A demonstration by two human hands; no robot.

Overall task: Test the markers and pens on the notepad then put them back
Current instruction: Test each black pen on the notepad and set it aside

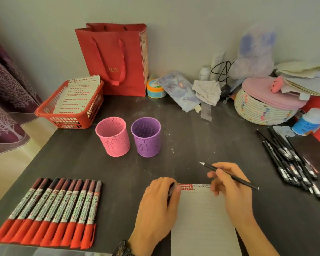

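Observation:
A white notepad (pixel 201 218) lies at the front of the dark table, with red and black marks along its top edge. My right hand (pixel 229 185) holds a thin black pen (pixel 229 175), tip pointing up and left above the pad. My left hand (pixel 159 204) rests on the pad's left edge and grips a small dark object, probably a pen cap (pixel 171 189). Several red-capped markers (pixel 50 211) lie in a row at the front left. A pile of black pens (pixel 292 163) lies at the right. A pink cup (pixel 113 139) and a purple cup (pixel 146 136) stand behind the pad.
A red basket (pixel 70 108) with marked sheets sits at the back left, and a red paper bag (pixel 116 58) behind it. A woven bowl (pixel 262 108), bottles, a jar and papers crowd the back right. A curtain hangs at the left.

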